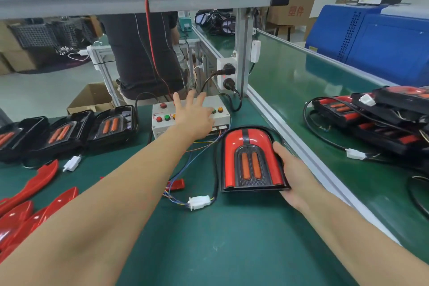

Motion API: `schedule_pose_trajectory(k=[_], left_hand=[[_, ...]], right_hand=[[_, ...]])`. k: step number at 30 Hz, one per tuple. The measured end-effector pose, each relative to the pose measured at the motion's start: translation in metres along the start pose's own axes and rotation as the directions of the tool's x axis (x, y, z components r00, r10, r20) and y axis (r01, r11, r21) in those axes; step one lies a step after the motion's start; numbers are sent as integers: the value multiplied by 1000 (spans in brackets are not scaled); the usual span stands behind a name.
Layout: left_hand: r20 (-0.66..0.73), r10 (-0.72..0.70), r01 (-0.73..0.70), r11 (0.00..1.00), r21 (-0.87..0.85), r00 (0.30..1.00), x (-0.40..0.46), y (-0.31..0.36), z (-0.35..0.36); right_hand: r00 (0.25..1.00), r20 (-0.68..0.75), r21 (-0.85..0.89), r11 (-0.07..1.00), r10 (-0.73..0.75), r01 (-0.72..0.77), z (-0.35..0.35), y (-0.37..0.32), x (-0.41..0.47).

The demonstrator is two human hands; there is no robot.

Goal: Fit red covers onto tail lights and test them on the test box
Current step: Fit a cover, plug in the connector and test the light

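A tail light with its red cover fitted lies on the green bench, and my right hand grips its right edge. Its cable runs to a white connector joined to coloured wires from the white test box. My left hand reaches over the box with fingers spread, above its coloured buttons. Whether a fingertip touches a button is hidden. Black tail lights without covers stand in a row at the left. Loose red covers lie at the near left.
A pile of covered tail lights with cables sits on the conveyor belt at the right, beyond an aluminium rail. A person in dark clothes stands behind the bench. A power socket block hangs behind the box. A blue machine is far right.
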State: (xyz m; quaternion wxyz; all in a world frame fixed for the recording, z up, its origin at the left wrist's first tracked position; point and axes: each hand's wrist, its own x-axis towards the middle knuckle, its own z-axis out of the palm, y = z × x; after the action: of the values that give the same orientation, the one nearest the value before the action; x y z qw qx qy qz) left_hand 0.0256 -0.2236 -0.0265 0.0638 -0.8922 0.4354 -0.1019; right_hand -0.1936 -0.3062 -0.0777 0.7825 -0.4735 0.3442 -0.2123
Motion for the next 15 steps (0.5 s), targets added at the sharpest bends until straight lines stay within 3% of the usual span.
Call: schedule_pose_trajectory(k=[3, 6, 9, 11, 12, 14, 15], left_hand=[[-39, -10, 1, 974, -225, 999, -14, -12, -22], [-11, 48, -48, 894, -445, 999, -47, -41, -52], [58, 173, -119, 849, -515, 983, -98, -67, -66], [106, 225, -140, 844, -517, 969, -129, -72, -58], [117, 232, -142, 850, -507, 966, -141, -71, -49], [105, 230, -150, 855, -497, 967, -159, -63, -30], [85, 240, -165, 844, -510, 967, -167, -57, -21]], right_hand=[[999, -12, -88, 995, 48, -49, -2, -7, 2], [998, -34, -282, 958, 47, -54, -2, -16, 5], [993, -68, -556, 830, -99, 45, -2, -25, 4], [940, -48, -769, 613, -338, 182, 1, -29, -2], [877, -9, -851, 464, -480, 245, 5, -30, -7], [668, 218, -886, 143, -712, 442, 22, -31, -25], [566, 371, -843, -11, -737, 538, 33, -28, -34]])
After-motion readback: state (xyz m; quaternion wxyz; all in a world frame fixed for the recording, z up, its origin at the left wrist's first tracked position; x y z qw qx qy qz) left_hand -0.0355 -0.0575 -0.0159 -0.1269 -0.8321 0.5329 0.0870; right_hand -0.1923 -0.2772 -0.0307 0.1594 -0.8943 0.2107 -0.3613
